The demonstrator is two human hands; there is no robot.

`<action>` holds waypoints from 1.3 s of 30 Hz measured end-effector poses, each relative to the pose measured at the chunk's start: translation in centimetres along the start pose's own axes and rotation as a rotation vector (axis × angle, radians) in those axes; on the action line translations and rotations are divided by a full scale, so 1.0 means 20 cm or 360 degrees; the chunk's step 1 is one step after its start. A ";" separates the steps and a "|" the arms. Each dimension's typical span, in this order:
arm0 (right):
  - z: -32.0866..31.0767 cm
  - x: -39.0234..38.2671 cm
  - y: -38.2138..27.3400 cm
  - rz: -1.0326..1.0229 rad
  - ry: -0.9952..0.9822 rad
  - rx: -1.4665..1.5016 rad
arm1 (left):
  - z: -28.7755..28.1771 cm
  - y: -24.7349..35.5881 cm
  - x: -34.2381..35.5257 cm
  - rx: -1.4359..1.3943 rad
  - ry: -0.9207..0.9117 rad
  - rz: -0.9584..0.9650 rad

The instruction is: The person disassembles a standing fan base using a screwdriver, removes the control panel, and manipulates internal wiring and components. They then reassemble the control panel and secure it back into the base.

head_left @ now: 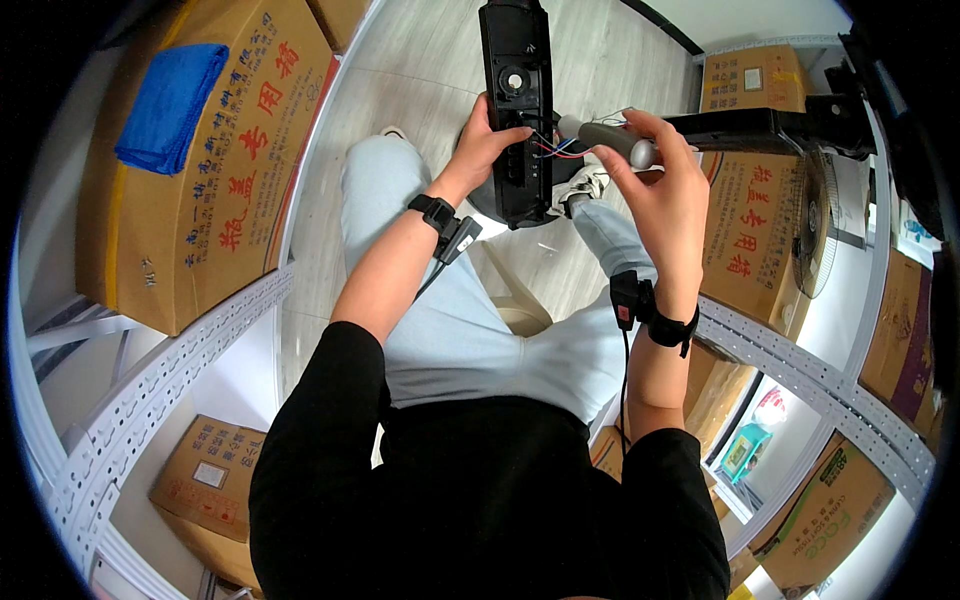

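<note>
My left hand (470, 150) grips the edge of a long black plastic housing (524, 180), its thumb reaching across the front. The housing stands lengthwise between my knees and carries a round silvery part (514, 81) near its upper end. Thin red, blue and white wires (562, 150) run from it toward my right hand. With thumb and fingers closed, my right hand (668, 190) holds a grey cylinder (608, 138) just right of the housing. What the cylinder is cannot be told. Both wrists wear black straps with small cabled boxes.
Cardboard boxes fill perforated metal shelving on both sides. A folded blue cloth (173, 107) lies on the big left box (215, 190). At right, a black arm-like bar (740, 128) extends inward, near a round wire fan grille (818, 225). Pale wood-look floor (415, 60) shows ahead.
</note>
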State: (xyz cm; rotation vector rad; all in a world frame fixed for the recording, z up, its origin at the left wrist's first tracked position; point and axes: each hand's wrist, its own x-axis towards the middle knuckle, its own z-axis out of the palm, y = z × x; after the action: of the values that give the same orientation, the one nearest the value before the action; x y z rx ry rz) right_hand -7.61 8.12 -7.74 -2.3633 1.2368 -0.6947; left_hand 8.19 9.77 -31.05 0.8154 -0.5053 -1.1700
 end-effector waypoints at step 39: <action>0.22 0.08 0.11 -0.0146 0.0473 0.0273 | 0.01 0.04 -0.01 -0.0358 -0.0068 -0.0217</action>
State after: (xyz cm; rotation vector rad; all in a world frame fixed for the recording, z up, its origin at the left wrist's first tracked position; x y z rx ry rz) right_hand -5.70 6.03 -12.10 -2.2433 1.1339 -1.1681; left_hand 8.43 9.95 -30.27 0.6392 -0.3492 -1.3454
